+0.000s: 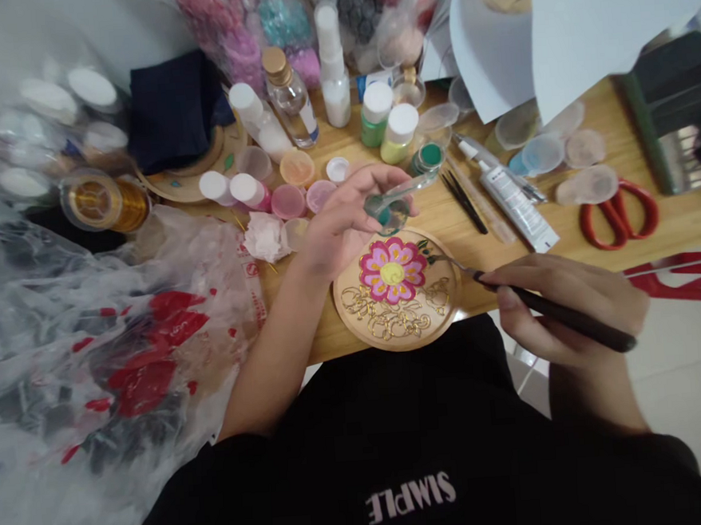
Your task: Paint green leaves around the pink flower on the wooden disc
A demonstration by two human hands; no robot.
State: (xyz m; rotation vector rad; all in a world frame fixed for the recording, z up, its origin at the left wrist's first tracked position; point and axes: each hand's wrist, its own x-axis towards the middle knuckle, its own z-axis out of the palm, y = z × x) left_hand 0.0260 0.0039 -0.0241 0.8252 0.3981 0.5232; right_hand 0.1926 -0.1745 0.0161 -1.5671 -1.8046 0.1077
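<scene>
My right hand [561, 304] is closed round the dark handle of a palette knife [546, 309]. Its thin metal tip reaches the small green leaves beside a pink flower on a round wooden plaque [360, 326]. Gold outlines of leaves and scrolls run below the flower. Just above the plaque, my left hand [348, 223] grips a small clear cup [390, 216] with green paint inside; its clear lid stands tilted open. A pot of green paint [430, 157] sits on the table behind that cup.
Paint bottles [398, 131], pink paint cups [289, 201] and a clear bottle [291, 99] crowd the back. Black tweezers [465, 202], a white tube [514, 203] and red-handled scissors [620, 216] lie to the right. Plastic bags [124, 374] cover the left side.
</scene>
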